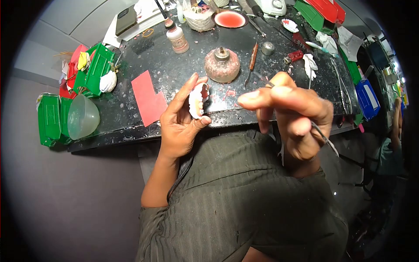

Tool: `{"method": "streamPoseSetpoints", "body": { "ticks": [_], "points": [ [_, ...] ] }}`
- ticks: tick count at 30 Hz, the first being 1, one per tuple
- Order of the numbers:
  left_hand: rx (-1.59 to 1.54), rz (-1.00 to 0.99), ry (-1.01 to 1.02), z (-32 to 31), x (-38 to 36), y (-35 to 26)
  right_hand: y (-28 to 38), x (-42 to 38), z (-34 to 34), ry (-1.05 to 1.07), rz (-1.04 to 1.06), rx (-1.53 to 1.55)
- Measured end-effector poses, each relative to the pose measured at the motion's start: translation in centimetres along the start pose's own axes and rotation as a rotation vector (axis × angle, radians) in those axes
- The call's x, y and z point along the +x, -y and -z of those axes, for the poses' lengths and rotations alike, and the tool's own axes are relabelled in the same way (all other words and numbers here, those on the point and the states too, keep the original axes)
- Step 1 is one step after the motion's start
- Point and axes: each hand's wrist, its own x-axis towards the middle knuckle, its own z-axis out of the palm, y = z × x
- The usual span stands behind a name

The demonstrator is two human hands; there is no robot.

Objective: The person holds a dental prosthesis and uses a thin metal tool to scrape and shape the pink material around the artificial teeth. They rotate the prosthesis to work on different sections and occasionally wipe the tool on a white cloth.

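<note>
My left hand (178,131) grips a white dental cast (196,109) between fingers and thumb, holding it on edge over the table's front edge. The cast carries a row of teeth and some dark red wax. In my closed right hand (303,113) is a thin metal dental carver (325,139); one end sticks out below the palm, the other above the fingers. Its tip is apart from the cast. Beyond the hands stands a round glass spirit burner (221,69), smeared with pink. A sheet of pink wax (147,98) lies left of my left hand.
A wooden-handled wax knife (253,56) and a small metal cup (267,48) lie right of the burner. Behind are a bottle (177,39) and a dish of red wax (230,19). Green bins (94,70) flank the left. Another person (390,153) is at far right.
</note>
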Motion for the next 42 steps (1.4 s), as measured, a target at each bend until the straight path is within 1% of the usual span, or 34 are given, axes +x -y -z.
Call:
{"method": "streamPoseSetpoints", "body": {
  "ticks": [1,3,5,6,7,9,12,18,22,24,25,27,28,29,31,32,35,36,37,39,42],
  "points": [
    [0.012,-0.007,0.021,0.0,0.0,0.0,-0.2,-0.6,-0.1,-0.045,-0.045,0.002],
    [0.032,-0.020,0.027,0.0,0.0,0.0,-0.7,-0.6,0.1,-0.042,-0.027,-0.231],
    [0.075,-0.038,0.048,0.0,0.0,0.0,-1.0,-0.8,0.3,0.002,-0.076,-0.323],
    [0.116,0.020,0.007,-0.5,0.0,-0.5,-0.9,-0.8,0.2,0.017,-0.109,-0.336],
    [0.115,0.015,0.002,-0.4,-0.1,-0.6,-0.8,-0.7,0.0,0.031,-0.142,-0.349],
    [0.059,0.079,0.025,-0.2,-0.2,-0.8,-1.4,-0.7,-0.3,0.028,-0.120,-0.353],
    [0.111,0.052,0.013,-0.3,-0.4,-0.7,-1.9,-0.9,-0.7,0.035,-0.122,-0.420],
    [0.050,-0.059,0.058,-0.2,-0.4,-0.3,-3.1,-1.8,-3.6,-0.036,-0.134,-0.387],
    [0.046,-0.033,0.044,0.1,-0.4,-0.3,-3.5,-1.9,-4.0,-0.079,-0.139,-0.351],
    [-0.043,-0.020,-0.033,-0.4,-0.6,-0.2,-3.7,-2.1,-4.1,-0.087,-0.151,-0.337],
    [-0.043,-0.020,-0.033,-0.5,-0.7,0.0,-3.7,-2.2,-4.2,-0.096,-0.165,-0.321],
    [0.120,-0.044,-0.061,-0.5,-0.7,0.2,-3.4,-2.3,-4.3,-0.062,-0.142,-0.341],
    [0.195,-0.110,-0.122,-0.8,-0.5,0.3,-3.3,-2.3,-4.4,-0.028,-0.119,-0.360],
    [0.198,-0.109,-0.122,-0.7,-0.5,0.6,-3.3,-2.5,-4.6,-0.029,-0.119,-0.357],
    [0.532,-0.273,-0.153,-0.3,-0.6,1.3,-3.3,-2.7,-4.9,-0.022,-0.065,-0.364],
    [0.581,-0.264,-0.195,-1.0,-0.5,0.9,-3.2,-2.7,-4.8,0.013,-0.034,-0.408],
    [0.574,-0.225,-0.243,-1.5,-1.0,1.4,-2.9,-2.9,-5.2,0.037,0.005,-0.459],
    [0.674,-0.272,-0.232,-1.7,-0.9,1.2,-3.0,-3.2,-5.2,0.049,0.012,-0.473],
    [0.677,-0.275,-0.230,-1.7,-0.9,1.3,-3.1,-3.3,-5.3,0.047,0.016,-0.472],
    [0.832,-0.411,-0.221,-1.6,-0.9,1.5,-3.0,-3.4,-5.4,0.059,0.054,-0.527],
    [0.871,-0.461,-0.223,-1.6,-1.0,1.7,-2.9,-3.2,-5.2,0.075,0.058,-0.539]
  ]
}}
